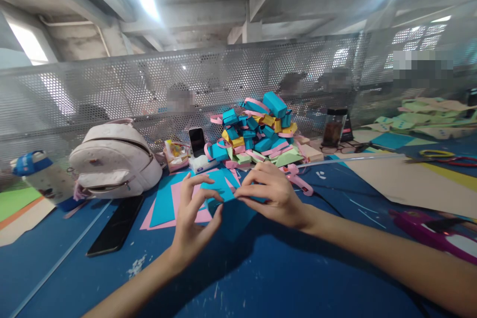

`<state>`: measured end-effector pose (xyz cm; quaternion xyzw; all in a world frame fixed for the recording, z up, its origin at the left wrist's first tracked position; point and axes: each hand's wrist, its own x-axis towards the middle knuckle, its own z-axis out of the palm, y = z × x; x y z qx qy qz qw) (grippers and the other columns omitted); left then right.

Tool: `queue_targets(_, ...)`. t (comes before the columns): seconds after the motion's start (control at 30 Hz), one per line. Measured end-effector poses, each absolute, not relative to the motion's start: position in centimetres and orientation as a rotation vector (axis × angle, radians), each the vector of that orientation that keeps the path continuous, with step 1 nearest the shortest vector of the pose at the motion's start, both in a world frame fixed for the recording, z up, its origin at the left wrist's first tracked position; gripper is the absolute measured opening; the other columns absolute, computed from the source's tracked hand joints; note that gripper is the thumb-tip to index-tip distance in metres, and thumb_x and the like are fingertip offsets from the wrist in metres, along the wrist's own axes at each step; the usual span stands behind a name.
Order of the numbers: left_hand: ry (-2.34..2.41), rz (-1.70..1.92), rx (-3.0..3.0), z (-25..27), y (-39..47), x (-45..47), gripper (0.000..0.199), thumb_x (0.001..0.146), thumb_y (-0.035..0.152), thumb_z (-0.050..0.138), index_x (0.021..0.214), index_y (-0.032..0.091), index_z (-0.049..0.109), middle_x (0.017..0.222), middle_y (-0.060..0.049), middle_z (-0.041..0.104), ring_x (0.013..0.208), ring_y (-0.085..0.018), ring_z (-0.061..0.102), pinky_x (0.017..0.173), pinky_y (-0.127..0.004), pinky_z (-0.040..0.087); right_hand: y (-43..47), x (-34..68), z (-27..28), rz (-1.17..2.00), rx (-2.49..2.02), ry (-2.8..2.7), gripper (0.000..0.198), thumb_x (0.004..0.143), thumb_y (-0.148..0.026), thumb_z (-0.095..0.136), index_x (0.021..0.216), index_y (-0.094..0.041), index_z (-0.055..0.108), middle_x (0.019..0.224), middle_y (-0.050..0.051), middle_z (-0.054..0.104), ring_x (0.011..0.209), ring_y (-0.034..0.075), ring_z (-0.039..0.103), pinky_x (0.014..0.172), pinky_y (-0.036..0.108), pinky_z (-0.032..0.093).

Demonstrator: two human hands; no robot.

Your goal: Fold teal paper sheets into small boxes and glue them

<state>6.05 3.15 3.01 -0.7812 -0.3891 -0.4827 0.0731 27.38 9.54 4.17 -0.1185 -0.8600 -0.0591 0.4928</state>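
A small blue paper box (219,185) is between my two hands, above the blue table. My left hand (196,211) curves around its left corner, thumb and fingers bent against it. My right hand (274,191) is closed in a pinch at the box's right side, where a narrow pink paper strip (230,186) runs to the fingertips. The pinching fingers hide the strip's end. Blue and pink paper sheets (164,206) lie behind my left hand. A pink glue gun (298,179) rests just beyond my right hand.
Behind stands a heap of blue, yellow and pink paper boxes (257,131). To the left are a white backpack (115,159), a bottle (46,179) and a black phone (116,226). Scissors (439,156) and a magenta tool (428,231) lie right. A perforated metal screen (149,84) backs the table.
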Motion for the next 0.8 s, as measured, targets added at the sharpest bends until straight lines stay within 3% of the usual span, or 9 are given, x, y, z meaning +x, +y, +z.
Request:
queue_targets(0.6, -1.187, -1.514, -2.37, 2.76, 2.97, 6.69, 0.016, 0.084, 0.009, 0.062, 0.092, 0.023, 0.058, 0.115, -0.006, 0.05, 0.115, -0.022, 0.049, 0.102, -0.044, 0.036, 9.4, 27.18, 3.93, -0.22, -0.24, -2.081, 0.009, 0.089, -0.019, 0.065, 0.091, -0.022, 0.073, 0.081, 0.003, 0.068, 0.076, 0.018, 0.052, 0.072, 0.035, 0.037)
queue_targets(0.8, -1.203, -1.52, -2.378, 2.68, 2.75, 6.9, 0.019, 0.082, 0.009, 0.063, 0.092, 0.024, 0.057, 0.116, -0.005, 0.05, 0.115, -0.023, 0.05, 0.103, -0.048, 0.034, 9.17, 27.17, 4.0, -0.255, -0.227, -2.088, 0.008, 0.089, -0.018, 0.065, 0.091, -0.02, 0.073, 0.08, 0.003, 0.068, 0.075, 0.017, 0.05, 0.071, 0.034, 0.036)
